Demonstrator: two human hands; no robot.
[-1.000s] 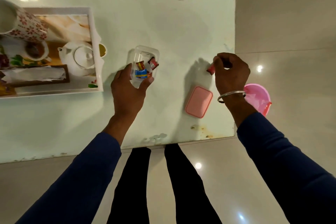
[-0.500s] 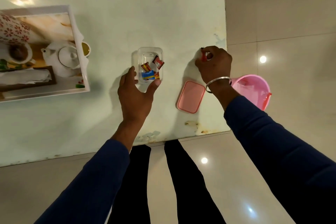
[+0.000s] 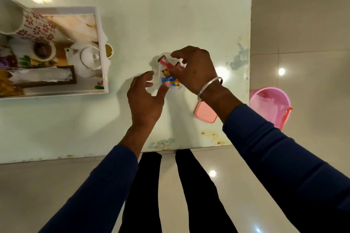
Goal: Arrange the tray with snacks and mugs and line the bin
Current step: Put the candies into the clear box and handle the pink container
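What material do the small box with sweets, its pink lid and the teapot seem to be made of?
Small box: probably clear plastic; the table shows through its walls.
Pink lid: looks like matte, opaque plastic, with rounded corners and no glare.
Teapot: likely glazed white ceramic, smooth with soft highlights; enamelled metal cannot be ruled out.
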